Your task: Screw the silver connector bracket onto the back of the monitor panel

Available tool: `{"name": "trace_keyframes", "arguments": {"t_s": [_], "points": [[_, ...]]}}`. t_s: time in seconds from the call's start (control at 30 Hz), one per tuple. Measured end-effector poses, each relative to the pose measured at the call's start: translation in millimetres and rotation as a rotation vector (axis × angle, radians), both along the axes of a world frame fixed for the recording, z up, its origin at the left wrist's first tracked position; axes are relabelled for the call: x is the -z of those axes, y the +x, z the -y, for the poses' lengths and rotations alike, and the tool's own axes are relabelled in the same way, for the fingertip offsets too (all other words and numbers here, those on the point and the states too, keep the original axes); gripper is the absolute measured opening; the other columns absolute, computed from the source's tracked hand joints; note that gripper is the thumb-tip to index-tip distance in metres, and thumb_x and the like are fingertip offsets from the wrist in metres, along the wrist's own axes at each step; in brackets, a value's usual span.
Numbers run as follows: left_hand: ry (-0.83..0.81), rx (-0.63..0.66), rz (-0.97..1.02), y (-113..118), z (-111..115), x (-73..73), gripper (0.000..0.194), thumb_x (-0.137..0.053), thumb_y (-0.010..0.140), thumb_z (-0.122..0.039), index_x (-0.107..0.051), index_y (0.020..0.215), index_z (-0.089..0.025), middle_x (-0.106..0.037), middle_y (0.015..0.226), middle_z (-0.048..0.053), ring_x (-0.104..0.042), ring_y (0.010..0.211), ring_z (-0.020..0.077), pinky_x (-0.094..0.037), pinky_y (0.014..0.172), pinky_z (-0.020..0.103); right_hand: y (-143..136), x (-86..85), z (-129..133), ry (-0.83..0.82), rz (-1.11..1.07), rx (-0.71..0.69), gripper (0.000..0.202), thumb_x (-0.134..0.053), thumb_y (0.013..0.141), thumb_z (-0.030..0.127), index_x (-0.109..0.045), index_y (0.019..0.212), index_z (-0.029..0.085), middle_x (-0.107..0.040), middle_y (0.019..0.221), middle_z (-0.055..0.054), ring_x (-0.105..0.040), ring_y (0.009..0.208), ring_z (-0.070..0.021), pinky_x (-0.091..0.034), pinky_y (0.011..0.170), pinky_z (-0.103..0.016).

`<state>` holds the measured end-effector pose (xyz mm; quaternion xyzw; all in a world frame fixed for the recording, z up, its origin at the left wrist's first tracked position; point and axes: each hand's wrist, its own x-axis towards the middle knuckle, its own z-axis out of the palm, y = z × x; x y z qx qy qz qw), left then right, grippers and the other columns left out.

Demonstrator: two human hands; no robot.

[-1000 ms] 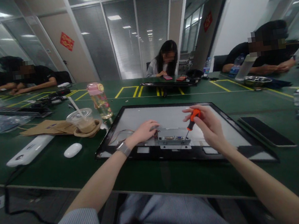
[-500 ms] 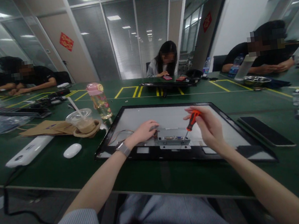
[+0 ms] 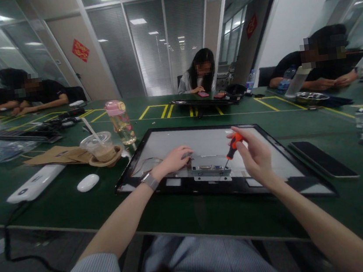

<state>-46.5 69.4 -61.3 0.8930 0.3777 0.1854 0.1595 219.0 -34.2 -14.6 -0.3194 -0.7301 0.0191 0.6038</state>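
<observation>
A flat panel with a black frame and pale grey back (image 3: 168, 139) lies on the green table. Near its front edge stands a metal bracket with port connectors (image 3: 210, 167). My right hand (image 3: 254, 151) grips a red and black screwdriver (image 3: 234, 145), its tip down at the bracket's right end. At the bracket's left end is my left hand (image 3: 177, 159), fingers bent around its edge; what they grip there is partly hidden. Thin wires (image 3: 148, 161) run on the panel left of that hand.
Left of the panel are a white mouse (image 3: 88, 182), a white power strip (image 3: 37, 182), an iced drink cup (image 3: 98, 144) and a pink-capped bottle (image 3: 120, 123). A black phone (image 3: 323, 158) lies to the right. Several people sit across the table.
The fingers of my right hand have shifted and opened slightly around the screwdriver handle. The tip stays at the bracket, and my left hand has hardly moved.
</observation>
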Motion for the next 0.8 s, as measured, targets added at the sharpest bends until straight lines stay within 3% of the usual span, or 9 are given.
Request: {"name": "trace_keyframes", "arguments": {"t_s": [0.1, 0.27, 0.37, 0.5, 0.6, 0.7, 0.8], "points": [[-0.015, 0.003, 0.003, -0.1, 0.4, -0.4, 0.034, -0.053, 0.098, -0.017, -0.066, 0.13, -0.019, -0.062, 0.139, 0.01, -0.06, 0.129, 0.0234, -0.045, 0.117, 0.042, 1.0, 1.9, 1.4, -0.062, -0.032, -0.059, 0.04, -0.047, 0.102, 0.019, -0.061, 0.138, 0.032, -0.072, 0.112, -0.005, -0.07, 0.093, -0.0227, -0.055, 0.082, -0.043], [-0.01, 0.009, -0.004, -0.6, -0.8, 1.0, 0.034, -0.053, 0.099, -0.018, -0.066, 0.131, -0.019, -0.062, 0.139, 0.011, -0.059, 0.13, 0.0238, -0.045, 0.117, 0.042, 0.9, -3.4, -1.3, 0.06, -0.035, 0.072, 0.023, -0.07, 0.091, 0.021, -0.073, 0.112, 0.031, -0.065, 0.091, -0.003, -0.065, 0.087, -0.0238, -0.053, 0.084, -0.045], [-0.012, 0.014, 0.005, -0.9, -0.7, 0.9, 0.033, -0.052, 0.1, -0.018, -0.066, 0.13, -0.02, -0.062, 0.138, 0.01, -0.059, 0.129, 0.0231, -0.045, 0.117, 0.042, -0.3, -2.8, -2.9, 0.039, -0.055, 0.076, 0.029, -0.068, 0.093, 0.021, -0.071, 0.119, 0.031, -0.065, 0.091, -0.003, -0.065, 0.088, -0.0244, -0.054, 0.083, -0.045], [-0.016, 0.003, 0.001, -0.3, 0.0, 0.0, 0.034, -0.053, 0.098, -0.017, -0.066, 0.129, -0.02, -0.062, 0.138, 0.01, -0.06, 0.128, 0.0238, -0.046, 0.116, 0.043, -0.4, 3.5, -2.0, -0.039, -0.08, 0.041, 0.039, -0.056, 0.1, 0.022, -0.061, 0.137, 0.031, -0.071, 0.113, -0.007, -0.069, 0.099, -0.025, -0.054, 0.09, -0.048], [-0.009, 0.004, -0.001, -0.1, -1.2, 1.2, 0.034, -0.054, 0.098, -0.016, -0.067, 0.129, -0.02, -0.062, 0.138, 0.011, -0.06, 0.128, 0.0243, -0.045, 0.117, 0.043, 0.8, 5.3, -1.1, -0.072, -0.067, -0.027, 0.038, -0.049, 0.103, 0.021, -0.06, 0.137, 0.031, -0.071, 0.12, -0.008, -0.07, 0.101, -0.0249, -0.054, 0.091, -0.047], [0.001, 0.012, -0.003, -0.3, -2.7, 3.1, 0.034, -0.054, 0.098, -0.016, -0.066, 0.129, -0.02, -0.062, 0.138, 0.011, -0.06, 0.129, 0.0243, -0.045, 0.118, 0.043, 1.7, 2.6, -1.8, -0.019, -0.012, -0.009, 0.033, -0.059, 0.099, 0.022, -0.065, 0.13, 0.032, -0.069, 0.112, -0.007, -0.067, 0.102, -0.0266, -0.052, 0.092, -0.049], [0.001, 0.013, 0.002, -0.4, -2.3, 2.7, 0.033, -0.054, 0.099, -0.017, -0.066, 0.13, -0.019, -0.062, 0.137, 0.011, -0.06, 0.128, 0.024, -0.045, 0.117, 0.043, 1.5, -0.5, -3.7, -0.003, 0.026, 0.035, 0.037, -0.072, 0.091, 0.024, -0.067, 0.126, 0.031, -0.063, 0.102, -0.005, -0.063, 0.091, -0.0249, -0.052, 0.086, -0.047]]}}
